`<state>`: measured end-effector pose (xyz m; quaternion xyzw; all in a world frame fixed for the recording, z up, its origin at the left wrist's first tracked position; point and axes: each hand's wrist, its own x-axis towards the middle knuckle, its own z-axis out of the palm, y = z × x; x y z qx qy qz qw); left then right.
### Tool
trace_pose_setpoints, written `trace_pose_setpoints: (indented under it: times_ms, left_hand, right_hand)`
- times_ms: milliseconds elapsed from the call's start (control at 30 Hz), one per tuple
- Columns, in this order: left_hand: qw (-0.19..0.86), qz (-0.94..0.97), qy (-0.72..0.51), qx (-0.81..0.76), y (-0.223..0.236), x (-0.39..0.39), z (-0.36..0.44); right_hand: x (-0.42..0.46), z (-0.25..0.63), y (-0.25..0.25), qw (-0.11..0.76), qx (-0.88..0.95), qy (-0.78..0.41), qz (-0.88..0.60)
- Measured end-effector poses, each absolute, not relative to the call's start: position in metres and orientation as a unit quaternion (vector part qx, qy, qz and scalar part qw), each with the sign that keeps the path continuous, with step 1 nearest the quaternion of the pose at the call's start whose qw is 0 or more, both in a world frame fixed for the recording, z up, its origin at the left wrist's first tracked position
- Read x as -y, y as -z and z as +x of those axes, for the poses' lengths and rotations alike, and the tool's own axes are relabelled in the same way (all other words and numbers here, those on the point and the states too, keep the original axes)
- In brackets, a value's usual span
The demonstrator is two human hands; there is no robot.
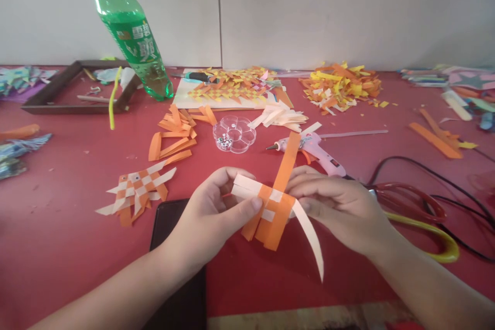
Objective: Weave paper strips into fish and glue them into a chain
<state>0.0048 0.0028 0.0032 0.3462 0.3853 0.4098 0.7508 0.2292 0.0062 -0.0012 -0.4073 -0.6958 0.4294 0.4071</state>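
Pinching weave point(272, 205) by left side with left fingers point(252, 206), by right side with right fingers point(312, 208), beside drooping strip point(312, 237); holding above worktop point(240, 289), towards near edge. Probably best keeping crossings point(275, 196) flat.

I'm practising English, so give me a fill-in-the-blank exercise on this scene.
The left hand and right hand hold woven orange and white strips of ____. A pink plastic glue gun lies on the ____ tabletop. A clear plastic tray is shaped like a ____.

paper; red; flower
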Motion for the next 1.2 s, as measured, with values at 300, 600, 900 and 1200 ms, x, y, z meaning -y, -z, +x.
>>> trace_pose_setpoints:
  times_ms: [300, 600, 900, 1200]
  left_hand:
    - [0.758, 0.347, -0.399, -0.381, -0.0056, -0.0043, 0.0077]
    - [0.741, 0.402, -0.355, -0.405, -0.0048, -0.0009, 0.0057]
    - [0.726, 0.366, -0.380, -0.440, -0.0085, -0.0029, 0.0067]
    - [0.712, 0.349, -0.386, -0.471, -0.0100, -0.0028, 0.0081]
  right_hand:
    - [-0.0069, 0.2260, -0.0025, 0.384, 0.713, -0.421, -0.410]
    - [-0.0056, 0.2252, -0.0003, 0.398, 0.708, -0.422, -0.403]
    - [-0.0056, 0.2255, -0.0007, 0.392, 0.728, -0.397, -0.399]
    - [-0.0041, 0.2227, -0.0054, 0.374, 0.734, -0.390, -0.411]
